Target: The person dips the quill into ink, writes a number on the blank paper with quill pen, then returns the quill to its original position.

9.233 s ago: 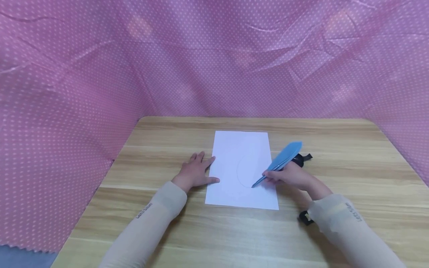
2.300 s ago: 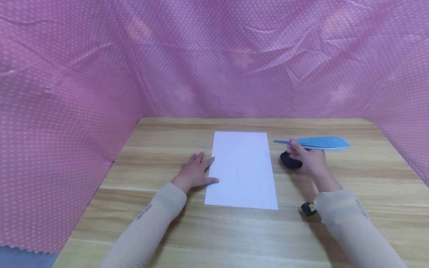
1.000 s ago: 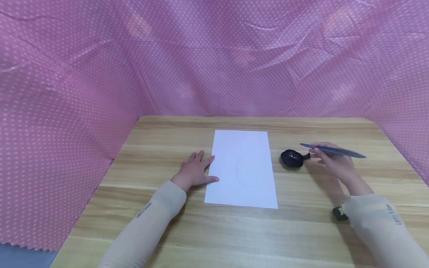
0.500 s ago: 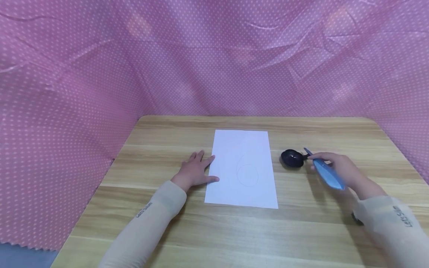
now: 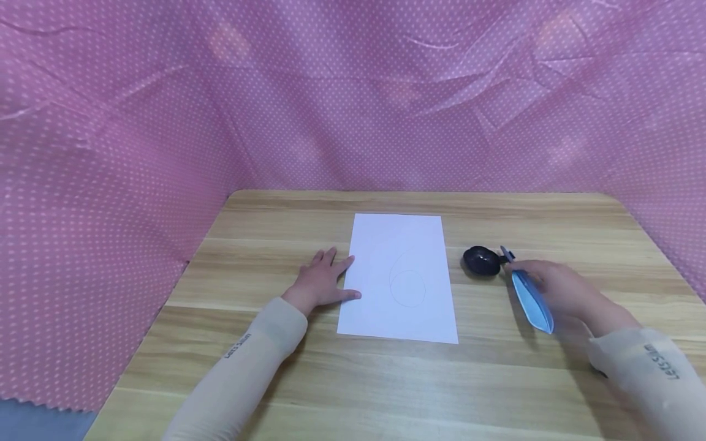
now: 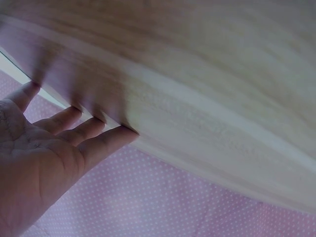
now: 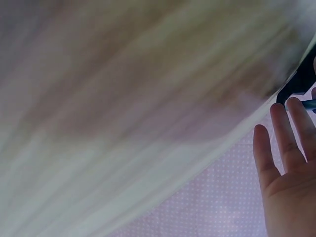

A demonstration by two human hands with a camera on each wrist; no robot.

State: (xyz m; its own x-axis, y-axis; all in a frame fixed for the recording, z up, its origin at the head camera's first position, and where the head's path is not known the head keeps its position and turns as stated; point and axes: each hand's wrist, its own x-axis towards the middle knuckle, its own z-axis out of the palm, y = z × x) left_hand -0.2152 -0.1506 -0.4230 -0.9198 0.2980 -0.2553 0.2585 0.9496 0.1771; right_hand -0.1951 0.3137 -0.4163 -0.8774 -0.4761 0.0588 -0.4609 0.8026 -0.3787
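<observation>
My left hand (image 5: 320, 283) lies spread on the table, with the thumb and index fingertip over the left edge of a white sheet of paper (image 5: 366, 312). A thin pen line shaped like a 6 is drawn on the sheet. To the right, my right hand (image 5: 565, 293) pinches a blue feather pen (image 5: 532, 303), its plume slanting toward me. The pen's front end is beside the short stem of a small round black object (image 5: 482, 261). In the right wrist view, several fingers (image 7: 281, 128) stretch out near the black stem (image 7: 298, 81); the thumb's grip is mostly cut off.
The wooden table (image 5: 386, 392) carries the sheet and the black object. Pink dotted cloth (image 5: 353, 110) hangs behind it and along both sides. A black strap piece (image 5: 597, 370) shows under my right sleeve (image 5: 645, 361).
My right hand has left the paper with the feather pen, moving right to the black object's stem. The pen has turned, plume now toward me. The curve on the sheet has become a 6.
</observation>
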